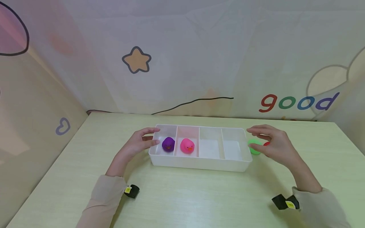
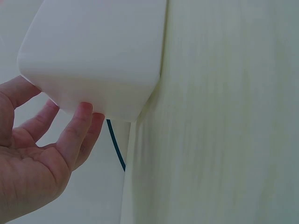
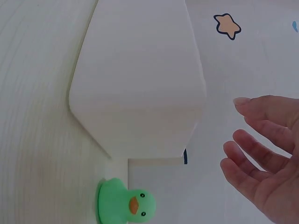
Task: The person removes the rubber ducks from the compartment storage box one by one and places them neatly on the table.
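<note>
A white divided box (image 1: pixel 199 163) stands on the table, its compartments in a row. A purple rubber duck (image 1: pixel 168 144) sits in the leftmost compartment, and a pink rubber duck (image 1: pixel 187 146) in the one beside it. My left hand (image 1: pixel 138 142) touches the box's left end with spread, slightly bent fingers (image 2: pixel 77 128). At the other end, my right hand (image 1: pixel 272 142) hovers with loosely bent fingers, apart from the box in the right wrist view and holding nothing. Behind it a green rubber duck (image 3: pixel 124 203) stands on the table, partly hidden in the head view.
A small red thing (image 1: pixel 266 143), mostly hidden by the right hand, lies beside the green duck. The pale table (image 1: pixel 182 196) ends at a printed cloth backdrop (image 1: pixel 182 63), with another cloth side at the left.
</note>
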Motion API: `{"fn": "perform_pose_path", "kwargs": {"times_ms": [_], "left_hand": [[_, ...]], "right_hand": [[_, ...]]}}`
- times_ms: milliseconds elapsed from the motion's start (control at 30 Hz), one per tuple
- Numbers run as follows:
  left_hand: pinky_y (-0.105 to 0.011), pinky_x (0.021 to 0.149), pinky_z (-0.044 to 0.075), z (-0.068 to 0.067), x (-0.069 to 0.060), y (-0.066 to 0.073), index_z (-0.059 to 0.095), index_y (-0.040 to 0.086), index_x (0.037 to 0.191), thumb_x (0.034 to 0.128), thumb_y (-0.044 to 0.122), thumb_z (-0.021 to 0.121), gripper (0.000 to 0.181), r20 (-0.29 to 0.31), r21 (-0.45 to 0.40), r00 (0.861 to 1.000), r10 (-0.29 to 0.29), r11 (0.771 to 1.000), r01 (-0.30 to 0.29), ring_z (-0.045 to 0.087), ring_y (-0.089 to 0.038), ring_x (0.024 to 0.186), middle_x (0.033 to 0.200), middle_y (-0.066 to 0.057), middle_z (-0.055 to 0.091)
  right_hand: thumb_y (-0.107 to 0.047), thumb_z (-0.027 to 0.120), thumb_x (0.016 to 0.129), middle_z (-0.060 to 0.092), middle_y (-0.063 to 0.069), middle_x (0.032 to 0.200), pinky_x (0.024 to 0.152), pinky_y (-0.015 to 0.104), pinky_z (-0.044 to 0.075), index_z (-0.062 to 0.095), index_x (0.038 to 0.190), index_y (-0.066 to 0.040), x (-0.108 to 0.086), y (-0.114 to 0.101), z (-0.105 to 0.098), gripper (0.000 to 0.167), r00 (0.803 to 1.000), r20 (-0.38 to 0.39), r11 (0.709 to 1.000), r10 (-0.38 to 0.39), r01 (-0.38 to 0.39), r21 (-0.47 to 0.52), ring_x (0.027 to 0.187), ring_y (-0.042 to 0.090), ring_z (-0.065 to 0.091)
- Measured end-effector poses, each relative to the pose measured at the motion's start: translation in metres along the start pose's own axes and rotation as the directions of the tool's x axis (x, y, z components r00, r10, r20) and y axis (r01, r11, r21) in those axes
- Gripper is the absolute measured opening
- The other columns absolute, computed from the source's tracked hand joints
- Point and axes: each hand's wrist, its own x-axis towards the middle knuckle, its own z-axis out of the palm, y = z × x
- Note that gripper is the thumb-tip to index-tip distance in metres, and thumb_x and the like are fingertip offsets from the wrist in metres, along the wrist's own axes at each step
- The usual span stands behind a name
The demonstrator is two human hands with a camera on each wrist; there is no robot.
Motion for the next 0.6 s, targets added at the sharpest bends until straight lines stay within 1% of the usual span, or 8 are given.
{"fn": "perform_pose_path", "kwargs": {"times_ms": [100,167,200,267,333,433,500,600], "left_hand": [[-0.045,0.096,0.04,0.0,0.0,0.0,0.049,0.01,0.13,0.0833,0.017,0.066,0.05,-0.002,0.0,1.0,-0.001,1.0,0.001,0.041,-0.034,0.124,0.137,-0.011,0.04],[-0.045,0.096,0.04,0.0,0.001,0.0,0.048,0.01,0.13,0.0835,0.017,0.066,0.051,0.0,0.004,1.0,0.003,1.0,-0.003,0.041,-0.034,0.124,0.138,-0.012,0.04],[-0.045,0.096,0.04,0.0,0.001,0.0,0.048,0.01,0.13,0.0835,0.017,0.066,0.051,0.0,0.004,1.0,0.004,1.0,-0.004,0.041,-0.034,0.124,0.138,-0.012,0.04],[-0.045,0.096,0.04,0.0,0.001,0.0,0.048,0.009,0.13,0.0835,0.017,0.066,0.051,0.001,0.001,1.0,0.003,1.0,-0.003,0.041,-0.034,0.124,0.137,-0.012,0.04],[-0.045,0.096,0.04,0.0,0.001,0.0,0.048,0.009,0.13,0.0834,0.017,0.066,0.051,0.002,0.0,1.0,0.002,1.0,-0.002,0.041,-0.034,0.124,0.137,-0.012,0.04],[-0.045,0.096,0.041,0.0,0.001,0.0,0.048,0.009,0.13,0.0834,0.016,0.066,0.051,0.004,-0.003,1.0,0.004,1.0,-0.004,0.042,-0.034,0.123,0.137,-0.012,0.041],[-0.044,0.096,0.041,0.0,0.001,0.0,0.048,0.009,0.13,0.0834,0.015,0.066,0.051,0.004,-0.005,1.0,0.006,1.0,-0.006,0.043,-0.033,0.123,0.137,-0.012,0.041],[-0.044,0.096,0.041,0.0,0.001,0.0,0.048,0.009,0.13,0.0835,0.015,0.066,0.05,0.004,-0.007,1.0,0.008,1.0,-0.008,0.043,-0.033,0.123,0.137,-0.012,0.041]], "right_hand": [[0.004,0.074,0.069,0.059,0.016,0.105,0.079,0.005,0.041,0.062,0.108,0.005,0.003,-0.006,0.007,0.041,0.999,-0.003,0.999,-0.036,0.036,0.035,0.088,-0.013,0.05],[0.004,0.074,0.069,0.059,0.015,0.105,0.08,0.005,0.041,0.062,0.108,0.005,0.006,-0.01,0.011,0.041,0.999,0.004,0.998,-0.041,0.04,0.055,0.088,-0.016,0.05],[0.004,0.074,0.07,0.06,0.015,0.105,0.08,0.006,0.041,0.062,0.108,0.005,0.007,-0.012,0.013,0.041,0.999,0.01,0.997,-0.039,0.038,0.063,0.088,-0.014,0.051],[0.002,0.075,0.07,0.059,0.014,0.107,0.081,0.01,0.044,0.063,0.109,0.003,0.01,-0.016,0.018,0.041,0.999,0.023,0.997,-0.032,0.03,0.069,0.09,-0.004,0.057],[0.001,0.075,0.071,0.06,0.013,0.107,0.083,0.019,0.047,0.063,0.109,0.002,0.013,-0.021,0.022,0.041,0.999,0.035,0.997,-0.027,0.024,0.078,0.092,0.01,0.061],[0.0,0.075,0.071,0.06,0.014,0.109,0.085,0.034,0.048,0.063,0.11,0.002,0.018,-0.028,0.029,0.041,0.998,0.058,0.995,-0.021,0.015,0.095,0.095,0.029,0.06],[0.0,0.075,0.071,0.06,0.014,0.109,0.085,0.039,0.048,0.063,0.111,0.002,0.02,-0.03,0.034,0.041,0.997,0.071,0.994,-0.019,0.011,0.106,0.096,0.031,0.06],[0.002,0.074,0.071,0.059,0.015,0.11,0.085,0.042,0.048,0.062,0.111,0.002,0.024,-0.033,0.041,0.042,0.996,0.085,0.992,-0.028,0.017,0.126,0.096,0.03,0.059]]}}
